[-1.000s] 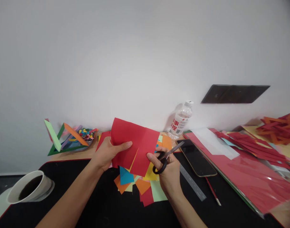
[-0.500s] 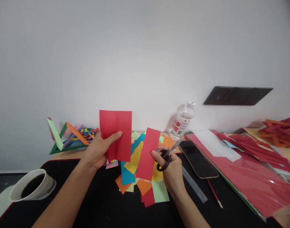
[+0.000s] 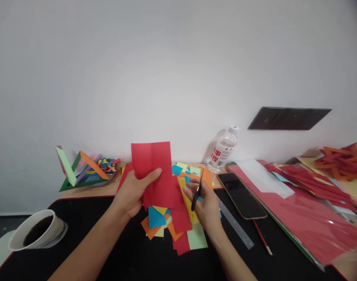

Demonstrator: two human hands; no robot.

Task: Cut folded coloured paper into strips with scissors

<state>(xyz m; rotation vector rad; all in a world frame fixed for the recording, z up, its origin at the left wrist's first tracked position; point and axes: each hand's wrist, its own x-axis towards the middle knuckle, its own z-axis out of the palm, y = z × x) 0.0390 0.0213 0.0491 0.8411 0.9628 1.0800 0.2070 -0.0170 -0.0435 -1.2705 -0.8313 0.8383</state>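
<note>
My left hand [image 3: 136, 193] grips a creased sheet of red paper [image 3: 153, 158] upright, the thumb pressed across its front. In my right hand [image 3: 206, 205] are black-handled scissors [image 3: 197, 192], their blades pointing up. A red paper strip [image 3: 181, 212] lies on the pile of coloured paper pieces [image 3: 197, 236], just left of my right fingers, which do not hold it. The sheet's lower right edge overlaps the strip's top. Yellow, blue, orange and pale green pieces show around it.
A cup of dark liquid [image 3: 54, 230] stands at the left. Right of the pile lie a ruler [image 3: 237, 224], a phone [image 3: 243, 197] and a pencil [image 3: 262, 238]. A water bottle [image 3: 223, 150] is at the wall. Folded paper shapes [image 3: 69, 168] sit back left; red paper strips [image 3: 307, 181] lie far right.
The red strip has left my right fingers and dropped onto the pile. My left hand has moved right with the red sheet. The scissors have turned more upright.
</note>
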